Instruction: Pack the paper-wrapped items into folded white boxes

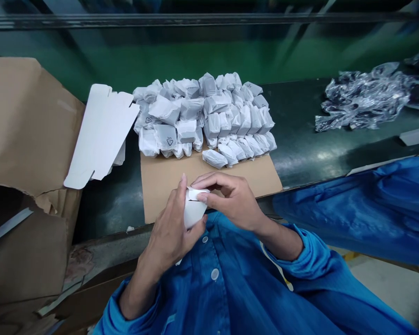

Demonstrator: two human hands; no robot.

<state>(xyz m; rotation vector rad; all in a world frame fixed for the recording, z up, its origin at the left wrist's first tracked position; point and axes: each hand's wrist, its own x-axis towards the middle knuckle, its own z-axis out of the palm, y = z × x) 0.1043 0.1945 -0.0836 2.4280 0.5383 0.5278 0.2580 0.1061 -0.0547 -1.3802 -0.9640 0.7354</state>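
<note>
Close to my body, my left hand (174,228) is wrapped round a small white carton (194,213), thumb on the near side and fingers along the left. At the carton's upper end, my right hand (230,197) pinches a white flap between thumb and fingers. Whether anything is inside the carton I cannot tell. Just beyond my hands lies a flat cardboard sheet (209,184). Rows of small items in white plastic bags (202,114) are piled on its far part, some bags printed with a triangle mark.
Flat white carton blanks (99,135) lie stacked at the left, beside a large brown cardboard box (24,125). Crumpled clear plastic bags (366,97) sit on the dark green bench (300,135) at the right. Another person's blue sleeve (356,204) is close on my right.
</note>
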